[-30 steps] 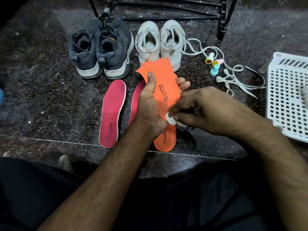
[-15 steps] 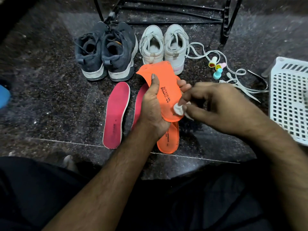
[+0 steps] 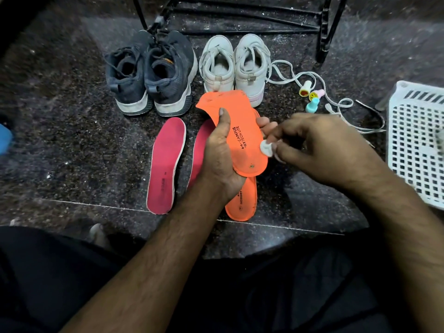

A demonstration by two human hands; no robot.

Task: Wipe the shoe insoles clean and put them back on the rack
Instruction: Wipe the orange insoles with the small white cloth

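**Inspector:** State what lay before you, largest item first.

**Me:** The floor (image 3: 60,131) was dark speckled stone, polished, with a pale joint line running across it in front of my knees. At the far edge stood the rack (image 3: 323,30), thin black metal bars, dusty. To my right sat a white plastic basket (image 3: 418,145) with a square lattice wall. Below the rack stood the dark grey knit shoes (image 3: 151,75) with worn pale soles, and just beside them the white shoes (image 3: 235,66), heels towards me. Loose white laces (image 3: 336,104) trailed from the white pair towards the basket.

**Inspector:** And the insoles?

**Me:** Two pink insoles lay flat on the stone; the left pink insole (image 3: 165,164) was long, rounded, pale-edged and scuffed, and the other was largely hidden behind my wrist. A second orange insole (image 3: 242,203) lay flat under my left hand, heel nearest me. The held orange insole (image 3: 237,131) was raised above it, foam-like, printed in black, its toe end bent over, with dark specks near the heel.

**Inspector:** Your hands?

**Me:** My left hand (image 3: 221,155) gripped the held insole, thumb across its face, fingers curled behind. My right hand (image 3: 322,150) pinched a small white wad (image 3: 266,147) against the insole's right edge.

**Inspector:** Smallest items?

**Me:** Three small plastic stampers (image 3: 311,94), yellow, pink and teal, lay among the laces.
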